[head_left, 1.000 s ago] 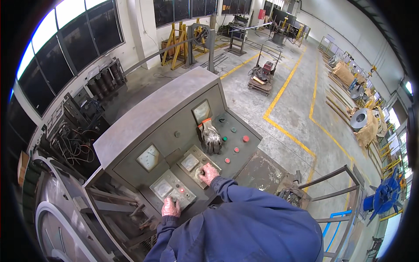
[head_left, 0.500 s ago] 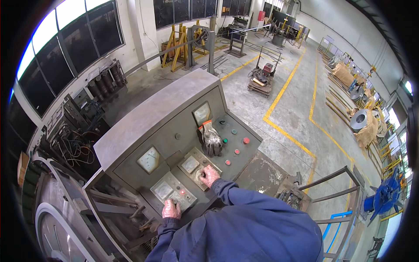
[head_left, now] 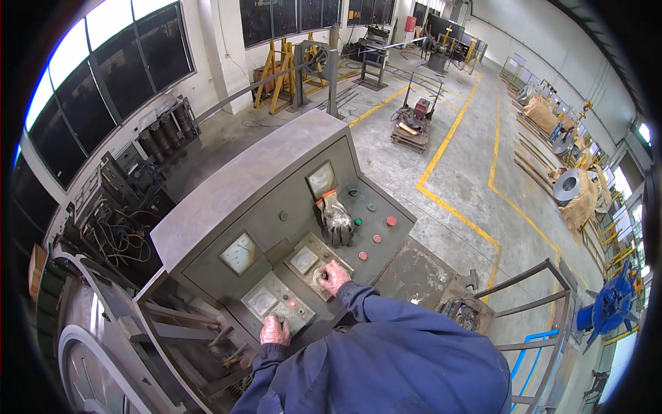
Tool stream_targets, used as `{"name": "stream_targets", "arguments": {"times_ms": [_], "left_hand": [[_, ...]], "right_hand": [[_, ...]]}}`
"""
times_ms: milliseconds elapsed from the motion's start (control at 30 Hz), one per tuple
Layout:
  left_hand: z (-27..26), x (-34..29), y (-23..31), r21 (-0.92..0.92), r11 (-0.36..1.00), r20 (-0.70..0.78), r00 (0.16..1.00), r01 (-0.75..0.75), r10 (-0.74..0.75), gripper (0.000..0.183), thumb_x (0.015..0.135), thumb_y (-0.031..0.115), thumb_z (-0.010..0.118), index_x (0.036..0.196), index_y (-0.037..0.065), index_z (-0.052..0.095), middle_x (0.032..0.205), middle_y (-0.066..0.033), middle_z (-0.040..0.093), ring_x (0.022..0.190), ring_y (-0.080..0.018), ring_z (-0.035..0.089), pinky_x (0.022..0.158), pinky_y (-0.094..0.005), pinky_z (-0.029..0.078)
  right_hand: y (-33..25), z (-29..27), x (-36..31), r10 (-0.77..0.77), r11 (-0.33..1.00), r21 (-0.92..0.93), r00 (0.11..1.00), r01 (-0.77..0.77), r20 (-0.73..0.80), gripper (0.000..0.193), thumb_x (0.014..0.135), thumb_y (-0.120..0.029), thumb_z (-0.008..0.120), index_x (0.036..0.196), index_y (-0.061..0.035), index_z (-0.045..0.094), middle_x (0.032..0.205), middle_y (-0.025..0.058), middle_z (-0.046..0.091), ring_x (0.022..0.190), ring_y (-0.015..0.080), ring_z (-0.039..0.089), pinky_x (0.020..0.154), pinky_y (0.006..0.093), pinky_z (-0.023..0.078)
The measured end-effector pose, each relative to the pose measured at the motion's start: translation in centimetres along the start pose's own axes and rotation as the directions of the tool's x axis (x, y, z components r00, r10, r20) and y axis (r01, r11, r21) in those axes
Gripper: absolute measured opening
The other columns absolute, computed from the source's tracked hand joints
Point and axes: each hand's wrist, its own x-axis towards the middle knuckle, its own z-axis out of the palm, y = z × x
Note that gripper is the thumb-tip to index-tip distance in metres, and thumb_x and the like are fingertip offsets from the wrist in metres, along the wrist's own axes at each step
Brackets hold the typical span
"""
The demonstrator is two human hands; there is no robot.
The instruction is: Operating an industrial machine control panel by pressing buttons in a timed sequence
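Observation:
A grey control console (head_left: 207, 214) with a sloping front stands before me. My left hand (head_left: 275, 331), in a thin clear glove, is closed on a knob (head_left: 280, 318) of the left control box (head_left: 298, 316), beside its lit red lamp (head_left: 293, 304). On the right control box (head_left: 314, 243), my right hand (head_left: 335, 277) pinches a dark round knob (head_left: 322, 275). Each box has a small dial gauge above its knob. Past my right hand, a pair of dirty work gloves (head_left: 336, 219) with orange cuffs lies on the console, next to several red and green push buttons (head_left: 376, 239).
Metal railings (head_left: 531, 298) stand to my right, and a large grey wheel (head_left: 69, 359) is at the lower left. A small cart (head_left: 412, 124) carrying a red machine sits on the floor ahead, by yellow lines. A blue fan-shaped machine (head_left: 610, 303) stands at the far right.
The view has shifted very slightly, so the console appears a little lower and to the right. Both hands stay on the same knobs, with no clear turning visible.

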Motion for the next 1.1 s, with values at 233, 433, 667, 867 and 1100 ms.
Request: {"name": "stream_targets", "arguments": {"times_ms": [233, 433, 667, 867, 1100], "left_hand": [[0.2, -0.1, 0.2, 0.003, 1.0, -0.021, 1.0, -0.015, 0.015, 0.034, 0.086, 0.026, 0.07, 0.108, 0.007, 0.053, 0.102, -0.0206, 0.063, 0.087, -0.0439, 0.066, 0.074, -0.0524, 0.052], [0.2, 0.2, 0.2, 0.018, 1.0, -0.008, 1.0, 0.013, -0.013, 0.033, 0.086, 0.027, 0.069, 0.108, 0.007, 0.053, 0.102, -0.0208, 0.062, 0.088, -0.0439, 0.065, 0.075, -0.0525, 0.052], [1.7, 0.2, -2.1, 0.035, 0.995, -0.085, 0.992, -0.09, 0.093, 0.032, 0.086, 0.026, 0.067, 0.096, 0.003, 0.047, 0.083, -0.0222, 0.058, 0.075, -0.0431, 0.062, 0.068, -0.0499, 0.052], [7.6, -0.7, -6.8, -0.299, 0.954, -0.081, 0.997, -0.013, -0.012, 0.028, 0.089, 0.026, 0.063, 0.098, 0.006, 0.046, 0.087, -0.0205, 0.059, 0.081, -0.0414, 0.062, 0.07, -0.0499, 0.051], [2.5, -0.3, -1.5, 0.01, 0.998, -0.014, 0.998, 0.064, -0.063, 0.031, 0.088, 0.026, 0.065, 0.104, 0.004, 0.05, 0.1, -0.0192, 0.061, 0.093, -0.0403, 0.066, 0.079, -0.0492, 0.055]], "right_hand": [[-0.3, -0.7, -0.3, 0.003, 1.0, -0.01, 1.0, -0.003, 0.002, 0.033, 0.079, -0.027, 0.072, 0.102, -0.0035, 0.07, 0.102, 0.0261, 0.068, 0.116, 0.0449, 0.058, 0.099, 0.0472, 0.048], [0.0, -0.5, 0.2, -0.002, 1.0, -0.024, 1.0, 0.002, 0.009, 0.033, 0.079, -0.028, 0.072, 0.101, -0.0028, 0.07, 0.101, 0.0242, 0.068, 0.112, 0.0432, 0.06, 0.098, 0.0466, 0.049], [1.0, 0.7, 0.4, -0.083, 0.994, -0.07, 0.996, 0.081, -0.02, 0.036, 0.074, -0.024, 0.072, 0.103, -0.0043, 0.066, 0.103, 0.0199, 0.064, 0.095, 0.0373, 0.063, 0.084, 0.0457, 0.052], [1.4, 1.5, 0.3, -0.228, 0.973, -0.031, 0.973, 0.227, -0.031, 0.029, 0.075, -0.019, 0.076, 0.096, -0.0015, 0.067, 0.089, 0.0142, 0.061, 0.082, 0.0282, 0.061, 0.077, 0.0394, 0.051], [1.3, 0.6, 0.6, -0.124, 0.992, -0.015, 0.991, 0.124, -0.054, 0.031, 0.074, -0.022, 0.079, 0.095, -0.0004, 0.07, 0.088, 0.0119, 0.067, 0.076, 0.0223, 0.065, 0.075, 0.0346, 0.054]]}}
